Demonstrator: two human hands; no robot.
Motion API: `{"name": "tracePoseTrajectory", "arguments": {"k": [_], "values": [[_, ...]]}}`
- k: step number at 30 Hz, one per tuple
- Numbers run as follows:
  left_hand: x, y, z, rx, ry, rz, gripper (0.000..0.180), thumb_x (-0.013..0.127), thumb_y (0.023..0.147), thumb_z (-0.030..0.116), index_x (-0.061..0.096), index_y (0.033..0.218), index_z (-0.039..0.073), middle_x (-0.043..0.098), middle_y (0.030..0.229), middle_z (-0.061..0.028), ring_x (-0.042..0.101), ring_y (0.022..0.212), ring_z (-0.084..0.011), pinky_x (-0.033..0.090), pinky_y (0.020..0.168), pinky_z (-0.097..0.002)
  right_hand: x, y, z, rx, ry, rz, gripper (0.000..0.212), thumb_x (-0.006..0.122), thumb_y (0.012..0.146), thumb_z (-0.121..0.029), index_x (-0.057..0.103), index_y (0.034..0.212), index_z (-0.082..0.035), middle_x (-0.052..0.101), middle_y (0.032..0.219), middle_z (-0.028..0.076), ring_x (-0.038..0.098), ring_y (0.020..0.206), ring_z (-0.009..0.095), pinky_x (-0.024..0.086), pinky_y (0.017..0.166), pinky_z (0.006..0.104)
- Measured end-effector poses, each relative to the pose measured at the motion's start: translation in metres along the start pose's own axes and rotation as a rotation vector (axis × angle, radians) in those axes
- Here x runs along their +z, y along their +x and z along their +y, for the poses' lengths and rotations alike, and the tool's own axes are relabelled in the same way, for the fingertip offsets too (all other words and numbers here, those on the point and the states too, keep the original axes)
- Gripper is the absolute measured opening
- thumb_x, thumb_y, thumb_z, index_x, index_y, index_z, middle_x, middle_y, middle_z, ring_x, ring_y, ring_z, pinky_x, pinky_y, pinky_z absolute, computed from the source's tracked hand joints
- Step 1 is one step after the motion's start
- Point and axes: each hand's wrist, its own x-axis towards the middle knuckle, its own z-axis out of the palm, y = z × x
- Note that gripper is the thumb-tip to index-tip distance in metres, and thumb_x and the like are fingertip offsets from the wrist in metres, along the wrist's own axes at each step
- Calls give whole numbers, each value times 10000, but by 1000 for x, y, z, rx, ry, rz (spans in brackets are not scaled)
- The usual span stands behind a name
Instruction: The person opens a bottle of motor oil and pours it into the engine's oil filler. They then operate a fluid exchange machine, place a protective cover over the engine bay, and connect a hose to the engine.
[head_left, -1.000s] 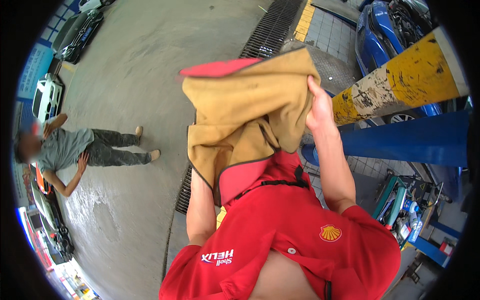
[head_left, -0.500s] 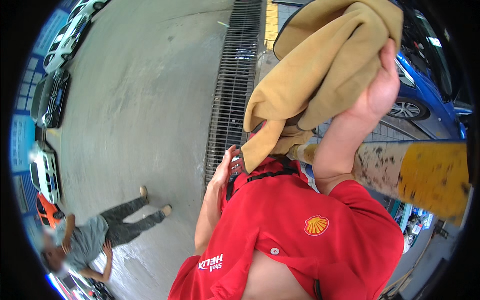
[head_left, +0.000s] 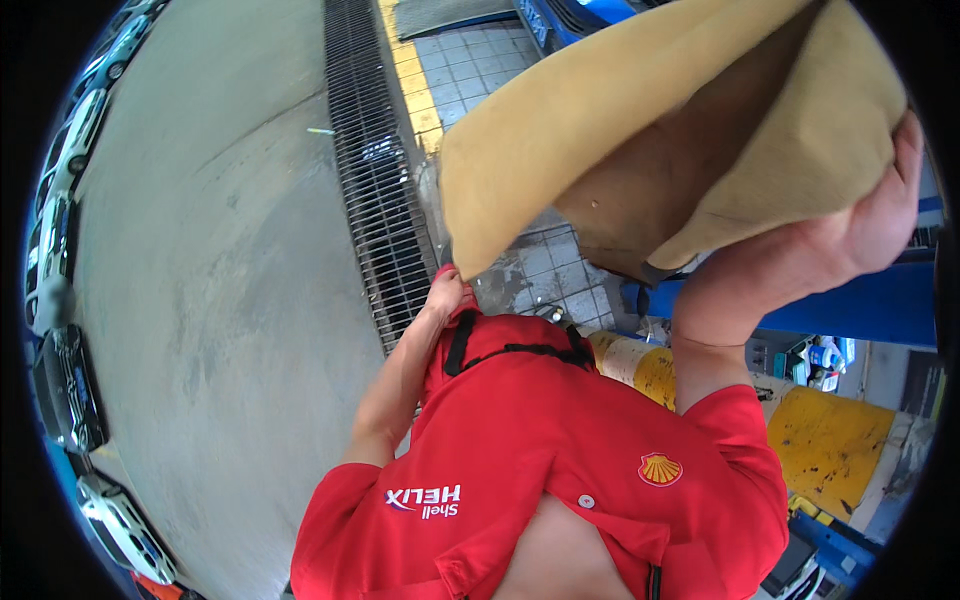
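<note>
Closest in, the red shirt [head_left: 560, 410] fills the lower middle, and the hands are wide apart. Left hand [head_left: 450, 292], just left of centre, is closed at the low corner of the tan cloth [head_left: 580, 120]; right hand [head_left: 875, 225], far right, bears against the other side, fingers partly hidden, so how firmly it grips, one cannot tell. The cloth sweeps across the upper right, folded open, and here's the risk: a loose right-hand hold could let that slack drop onto the tiles [head_left: 555, 270]. Swing it too low and it may brush the striped post [head_left: 840, 440], lower right. It also screens the ground, inviting a misstep near the drain grate [head_left: 375, 180], upper centre-left. Farther off, parked cars [head_left: 125, 525] line the left rim.
</note>
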Motion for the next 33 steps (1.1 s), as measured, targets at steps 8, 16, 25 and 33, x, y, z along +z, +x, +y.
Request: {"name": "tracePoseTrajectory", "arguments": {"k": [8,16,25,33], "values": [[99,184,91,-466,-41,-306,982,645,1087,741,336,1809,152,373,1813,-259,380,1636,-488,416,1253,-743,-80,48,-88,-241,-606,577,521,371,1220,-256,526,1615,46,560,1683,275,557,1539,478,447,1311,649],[151,283,182,-719,-532,-100,196,811,1076,202,735,1187,60,747,958,-80,721,762,-242,643,627,-341,-135,15,-208,-486,-1034,1222,467,424,1195,-208,595,1547,46,616,1627,278,599,1493,481,472,1287,659],[30,389,350,-306,-860,-115,146,659,1126,142,624,987,114,625,815,11,528,613,-63,423,478,-191,-209,10,-359,-647,-941,1459,410,484,1166,-153,674,1471,45,678,1563,281,646,1442,484,499,1260,670],[28,349,527,144,-834,-158,213,632,1163,216,761,1071,73,816,964,-50,726,820,-166,611,827,-337,-298,-153,-366,-559,-980,1726,472,438,1115,-148,674,1427,117,725,1449,342,713,1348,511,563,1217,629]]}}
